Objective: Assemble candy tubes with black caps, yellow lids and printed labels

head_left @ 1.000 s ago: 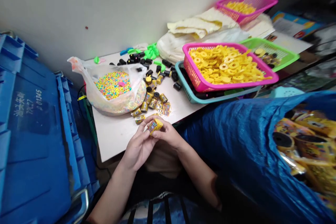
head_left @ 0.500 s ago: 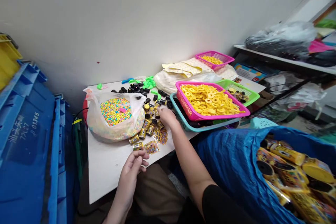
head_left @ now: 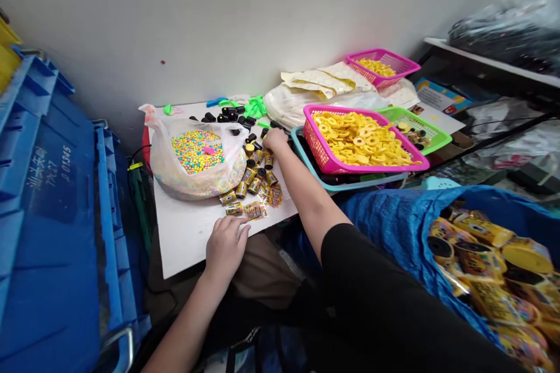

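My left hand point(head_left: 225, 245) rests at the front edge of the white table, thumb and fingers apart, holding nothing that I can see. Just beyond its fingertips lie a small yellow-labelled cylinder point(head_left: 234, 208) and flat printed labels point(head_left: 255, 210). My right hand point(head_left: 276, 139) reaches to the back of a pile of small yellow-labelled cylinders point(head_left: 254, 185), beside plain black cylinders point(head_left: 231, 112). Its fingers point down and away and are mostly hidden, so a grip does not show. To the left, an open plastic bag point(head_left: 199, 186) holds many small coloured balls point(head_left: 196, 151).
A pink basket point(head_left: 324, 154) of yellow rings stands on a teal tray point(head_left: 345, 186), with a green basket point(head_left: 437, 143) behind it. At right a blue sack point(head_left: 380, 221) holds larger yellow-labelled cylinders point(head_left: 485, 268). Blue crates point(head_left: 48, 215) stand left of the table point(head_left: 184, 245).
My right hand has moved farther back on the table, toward the black cylinders. The left hand has turned palm down and come to the table edge. The camera view has shifted.
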### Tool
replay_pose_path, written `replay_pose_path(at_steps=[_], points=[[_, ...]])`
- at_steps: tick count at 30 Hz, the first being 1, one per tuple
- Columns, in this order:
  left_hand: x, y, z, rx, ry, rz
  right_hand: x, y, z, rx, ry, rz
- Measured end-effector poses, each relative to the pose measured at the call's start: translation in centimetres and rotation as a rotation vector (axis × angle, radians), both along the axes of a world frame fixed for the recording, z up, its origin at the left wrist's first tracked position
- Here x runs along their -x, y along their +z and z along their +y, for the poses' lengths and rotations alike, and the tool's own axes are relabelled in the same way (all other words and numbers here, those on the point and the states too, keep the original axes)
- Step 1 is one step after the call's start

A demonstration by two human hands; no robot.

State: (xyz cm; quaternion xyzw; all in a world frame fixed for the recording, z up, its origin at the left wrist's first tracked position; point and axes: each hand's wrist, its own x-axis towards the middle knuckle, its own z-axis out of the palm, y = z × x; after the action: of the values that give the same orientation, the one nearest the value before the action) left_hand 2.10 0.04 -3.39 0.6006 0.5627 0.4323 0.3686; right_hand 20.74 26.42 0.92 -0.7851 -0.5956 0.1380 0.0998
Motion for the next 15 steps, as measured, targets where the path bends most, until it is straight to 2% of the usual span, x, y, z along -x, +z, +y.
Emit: replay_pose_path(at_steps=[2,4,6,9,12,15], points=[[-0.1,-0.5,0.5,-0.100,-0.008,0.076,-0.7,0.3,-1.6,-0.102,-0.002,0.006],[-0.7,-0.7,1.2,-0.210,-0.060,0.213,-1.6,0.2,-4.6,-0.218,0.013,0.063],[-2.2,-0.6,2.1,-0.278,-0.147,0.373,-2.5,-0.6,-8.8,-0.446,0.015,0.339],[-5.7,-0.4,3.7,-0.296,-0.271,0.657,-3.3,-2.7,-15.5,-0.634,-0.050,0.659],[-9.3,-0.6,5.0,-0.235,-0.238,0.812,-3.8,-4.8,-20.5,-0.653,-0.140,0.855],[-11.1,-1.2,5.7,-0.210,-0.227,0.838,-4.3,-6.4,-23.1,-0.588,-0.182,0.961]])
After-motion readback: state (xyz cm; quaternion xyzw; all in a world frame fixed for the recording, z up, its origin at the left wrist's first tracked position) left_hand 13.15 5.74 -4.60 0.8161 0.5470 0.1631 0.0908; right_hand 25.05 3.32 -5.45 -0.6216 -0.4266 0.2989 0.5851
